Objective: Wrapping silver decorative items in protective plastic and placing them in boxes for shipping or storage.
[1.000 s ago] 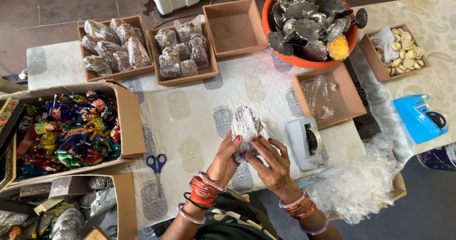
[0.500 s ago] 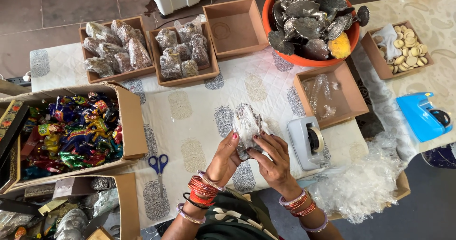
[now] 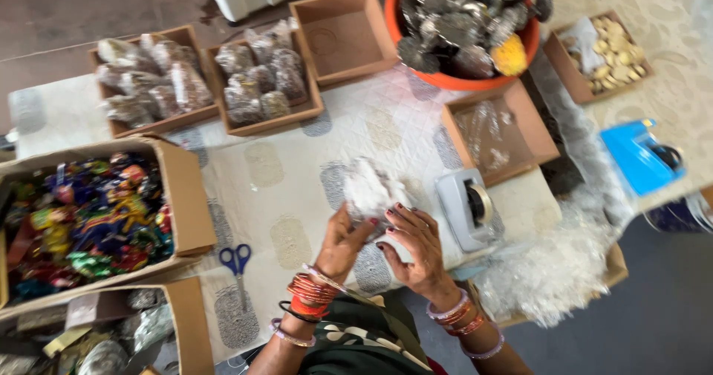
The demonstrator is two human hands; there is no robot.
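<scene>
Both of my hands hold a small packet (image 3: 370, 191) wrapped in clear crinkly film, just above the white patterned cloth (image 3: 297, 174). My left hand (image 3: 343, 240) grips its lower left side, with several red and orange bangles on the wrist. My right hand (image 3: 416, 243) cups the packet's lower right side, fingers curled around it. The view is blurred, so what lies inside the packet is unclear. A grey tape dispenser (image 3: 464, 206) stands just right of my hands. Blue-handled scissors (image 3: 236, 261) lie to the left.
Two brown trays of wrapped packets (image 3: 160, 82) (image 3: 261, 74) and an empty tray (image 3: 345, 33) line the far side. An orange tub (image 3: 460, 18) holds dark pieces. A box of colourful sweets (image 3: 89, 219) sits left. A heap of clear film (image 3: 557, 267) lies right, near a blue object (image 3: 639, 156).
The camera has swung, so the whole scene has shifted and blurred. My hands stay on the packet, with the right hand now lower around its side.
</scene>
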